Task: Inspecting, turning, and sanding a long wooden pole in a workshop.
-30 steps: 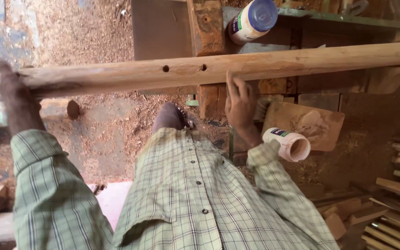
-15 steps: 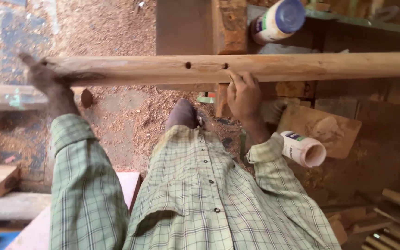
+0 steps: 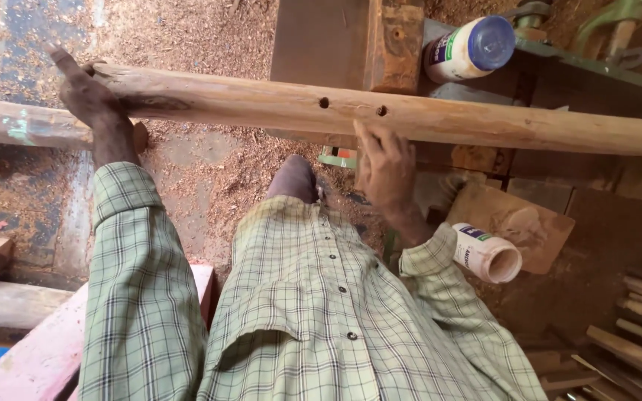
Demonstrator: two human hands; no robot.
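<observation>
A long round wooden pole (image 3: 440, 119) with two drilled holes near its middle lies across the view at waist height. My left hand (image 3: 87, 93) grips its left end. My right hand (image 3: 384, 167) holds the pole from below, just under the two holes, with the fingers curled up against the wood. Below both arms are my green checked shirt sleeves.
A white bottle with a blue cap (image 3: 469, 48) lies on a green machine bed (image 3: 581, 67). A white open tube (image 3: 484, 252) lies by a flat wood offcut (image 3: 518, 223). Sawdust covers the floor (image 3: 187, 44). Another log (image 3: 16, 126) lies left; wooden slats (image 3: 633, 327) pile at right.
The view has shifted so the pole and my hands sit further right and lower. My left hand stays on the pole's end and my right hand stays under the holes.
</observation>
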